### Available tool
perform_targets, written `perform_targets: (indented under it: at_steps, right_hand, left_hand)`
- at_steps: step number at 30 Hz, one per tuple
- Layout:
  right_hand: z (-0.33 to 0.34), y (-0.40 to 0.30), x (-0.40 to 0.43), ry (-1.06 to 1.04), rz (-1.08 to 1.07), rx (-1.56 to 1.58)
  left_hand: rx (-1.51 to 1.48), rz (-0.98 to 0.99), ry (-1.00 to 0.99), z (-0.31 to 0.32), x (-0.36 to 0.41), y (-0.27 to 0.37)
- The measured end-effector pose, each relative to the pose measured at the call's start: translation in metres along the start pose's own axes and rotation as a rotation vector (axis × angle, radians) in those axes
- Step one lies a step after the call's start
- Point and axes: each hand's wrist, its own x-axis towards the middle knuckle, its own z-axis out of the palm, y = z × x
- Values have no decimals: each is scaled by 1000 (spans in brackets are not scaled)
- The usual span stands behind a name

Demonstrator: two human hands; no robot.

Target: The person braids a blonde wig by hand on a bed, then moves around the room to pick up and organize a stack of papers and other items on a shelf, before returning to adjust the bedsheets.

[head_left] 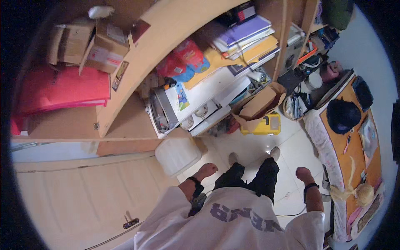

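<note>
My left hand [207,170] hangs at my left side over the tiled floor, fingers curled, with nothing visible in it. My right hand [303,175] hangs at my right side, also loosely curled, and I see nothing in it. A dark band is on each wrist. Beyond my feet, a yellow plastic case [271,124] is on the floor, partly under an open brown paper bag [262,104]. A translucent plastic bin [177,155] stands beyond my left hand. Neither hand touches any of these.
Wooden shelving [131,131] holds cardboard boxes [104,51], red folders [65,87] and stacked notebooks [243,31]. A wicker basket [289,109] is at its right end. On the right, a cloth-edged table [339,150] carries a black cap [343,115]. A wooden door [78,200] stands at left.
</note>
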Motion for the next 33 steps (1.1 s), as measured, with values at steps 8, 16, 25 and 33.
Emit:
perform_targets:
  at_steps: [8,16,25,33]
  right_hand:
    - [39,67,58,-336,128,-274]
    - [208,30,216,59,69,-181]
    - [278,-112,277,-250,-79,-70]
    - [379,-41,317,-265,-48,-130]
  left_hand:
    - [-202,110,186,192,-152,-184]
    - [158,-496,-408,229,-14,-204]
    - [135,-192,297,211,209,-273]
    - [82,-197,845,135,367,-277]
